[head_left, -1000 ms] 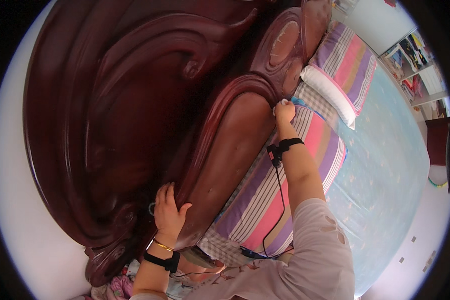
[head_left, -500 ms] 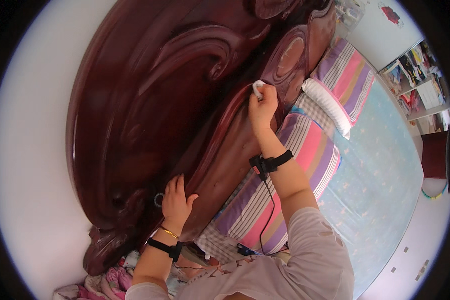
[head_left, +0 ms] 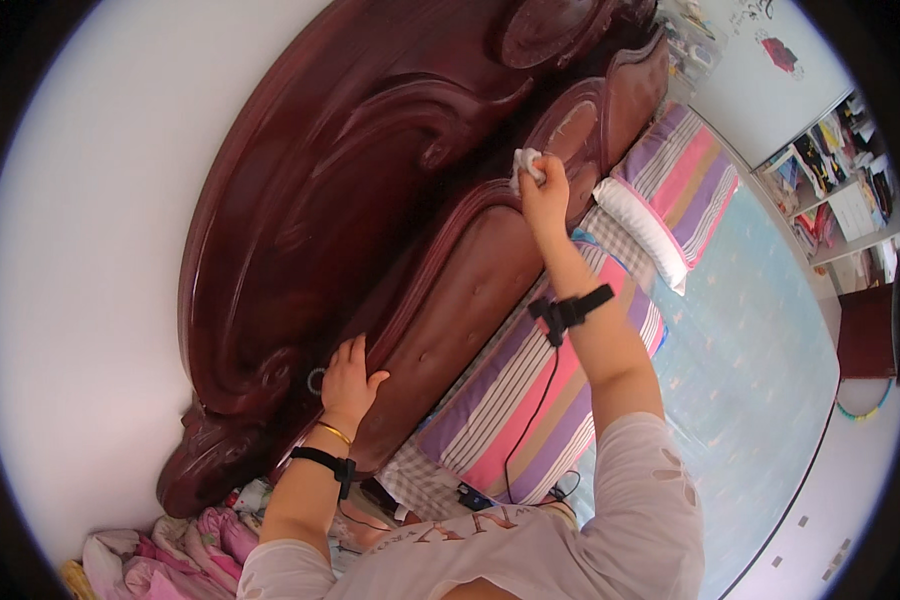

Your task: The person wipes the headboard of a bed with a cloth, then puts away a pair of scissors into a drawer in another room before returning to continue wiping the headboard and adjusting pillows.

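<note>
A dark red-brown carved headboard (head_left: 300, 210) with a padded, buttoned panel (head_left: 460, 290) stretches diagonally before me. Pinched in my right hand (head_left: 546, 200) is a crumpled whitish cloth (head_left: 526, 170), held at the raised moulding near the oval carving (head_left: 574, 130). My left hand (head_left: 350, 383) rests flat with fingers spread on the headboard's lower ledge, holding nothing. Close beside its fingers lies a small coiled ring (head_left: 316, 381). A black strap with a cable circles my right wrist; another strap and a gold bangle are on the left.
Striped pillows (head_left: 530, 400) lie along the headboard, with a second group (head_left: 682, 180) farther off. A pale blue bed sheet (head_left: 750, 350) spreads to the right. Pink bedding (head_left: 190, 550) is heaped at lower left. Filled shelves (head_left: 840, 180) stand at far right.
My right hand has moved slightly up and right with the cloth, more of which now shows. The left hand stays on the ledge. The whole view has shifted a little.
</note>
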`<state>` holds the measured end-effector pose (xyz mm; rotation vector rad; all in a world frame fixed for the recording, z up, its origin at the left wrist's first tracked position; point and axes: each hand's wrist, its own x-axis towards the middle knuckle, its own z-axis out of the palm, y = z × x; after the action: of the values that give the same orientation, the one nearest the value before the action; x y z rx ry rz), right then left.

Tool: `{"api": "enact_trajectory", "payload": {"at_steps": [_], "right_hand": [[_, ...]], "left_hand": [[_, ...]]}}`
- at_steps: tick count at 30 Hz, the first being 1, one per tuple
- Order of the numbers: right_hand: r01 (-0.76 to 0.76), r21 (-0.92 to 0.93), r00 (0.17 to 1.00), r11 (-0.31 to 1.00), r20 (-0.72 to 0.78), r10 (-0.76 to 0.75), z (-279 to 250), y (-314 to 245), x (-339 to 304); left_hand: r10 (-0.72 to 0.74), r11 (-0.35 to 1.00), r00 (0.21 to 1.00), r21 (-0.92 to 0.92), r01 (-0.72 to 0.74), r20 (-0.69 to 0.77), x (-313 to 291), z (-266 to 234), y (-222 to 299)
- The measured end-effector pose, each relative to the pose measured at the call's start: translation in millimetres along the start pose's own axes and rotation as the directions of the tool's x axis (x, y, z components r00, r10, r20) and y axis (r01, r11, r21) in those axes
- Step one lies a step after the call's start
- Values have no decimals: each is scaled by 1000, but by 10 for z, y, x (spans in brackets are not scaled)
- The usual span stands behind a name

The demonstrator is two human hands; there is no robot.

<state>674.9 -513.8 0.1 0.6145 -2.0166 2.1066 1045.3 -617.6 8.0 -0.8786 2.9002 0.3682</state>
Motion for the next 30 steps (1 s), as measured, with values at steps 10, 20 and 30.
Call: {"api": "enact_trajectory", "payload": {"at_steps": [10, 20, 30], "right_hand": [[349, -638, 908, 686, 411, -79, 252, 179, 225], [457, -483, 881, 747, 359, -307, 481, -283, -373], [565, -233, 768, 791, 499, -402, 711, -593, -1811]], "left_hand": [[12, 1000, 1000, -10, -12, -5, 3, 46, -3], [41, 998, 999, -37, -42, -29, -15, 32, -36], [3, 1000, 998, -13, -3, -63, -24, 109, -87]]}}
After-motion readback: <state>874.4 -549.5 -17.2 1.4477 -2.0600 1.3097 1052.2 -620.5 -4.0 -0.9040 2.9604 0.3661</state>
